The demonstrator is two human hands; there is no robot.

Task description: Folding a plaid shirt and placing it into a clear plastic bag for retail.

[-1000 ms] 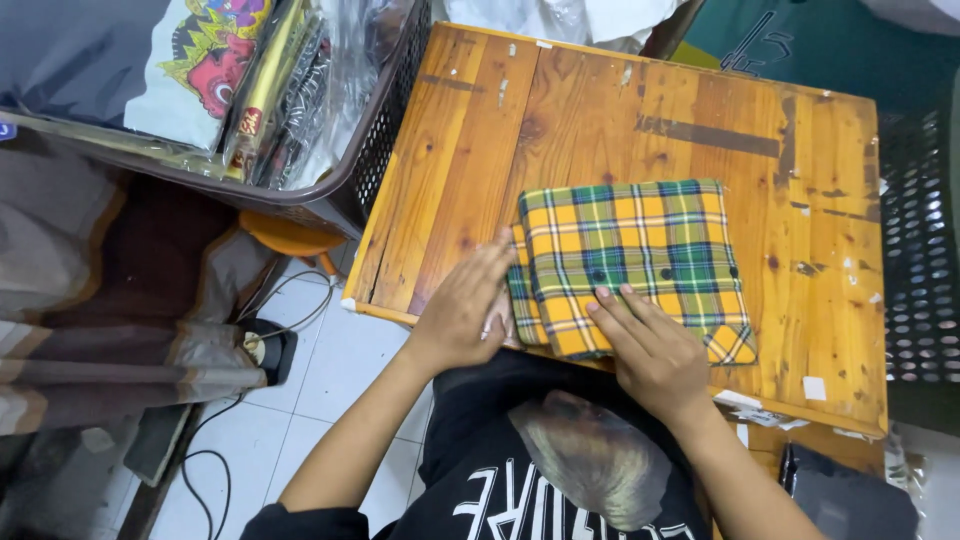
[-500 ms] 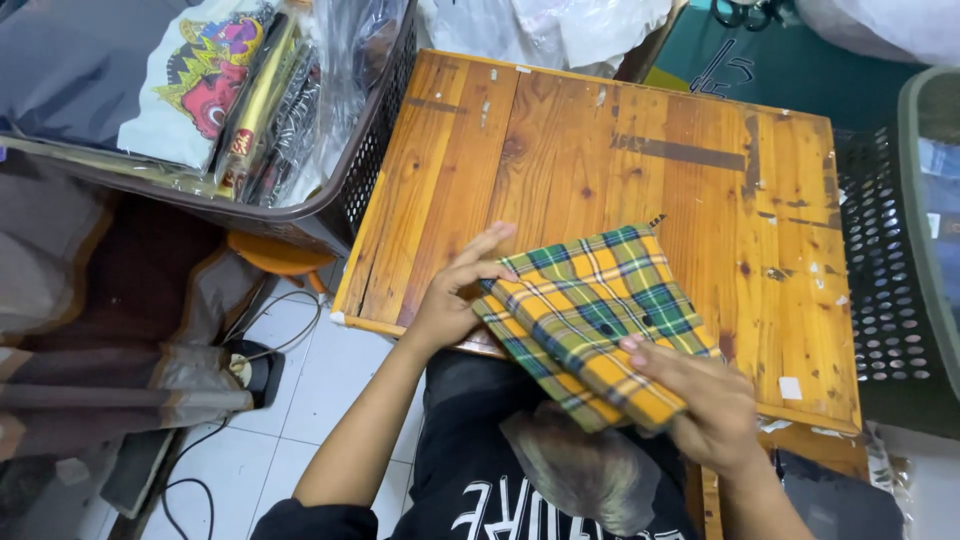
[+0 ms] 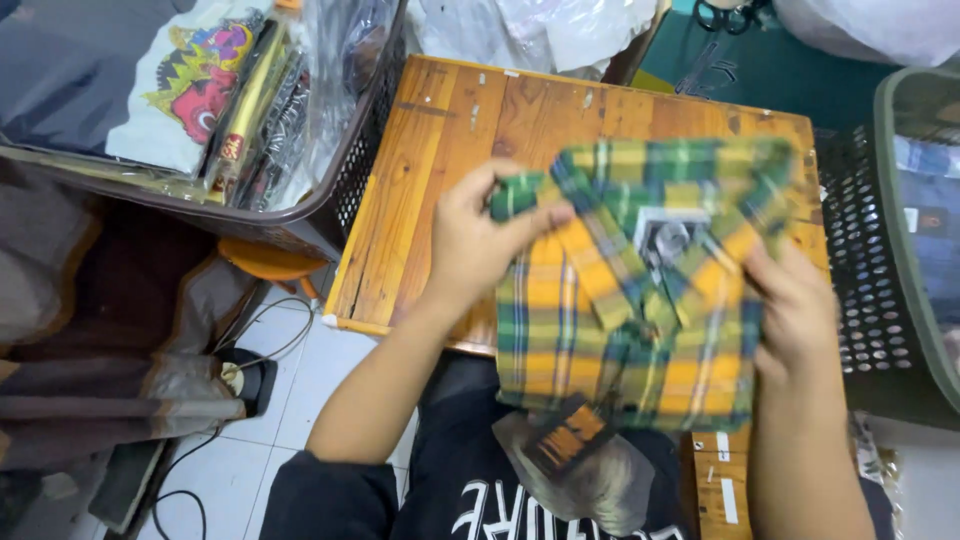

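Both hands grip blurred plaid shirt — tag unreadable

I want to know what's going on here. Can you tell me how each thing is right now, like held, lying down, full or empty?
Plaid shirt: folded, lifted off the table, collar side showing, a tag hanging from its lower edge.
Left hand: gripping the shirt's left edge.
Right hand: gripping the shirt's right edge.
Wooden table: bare where it shows.
Dark basket: full of bagged clothes.
Green basket: holds some clothes, partly out of view.
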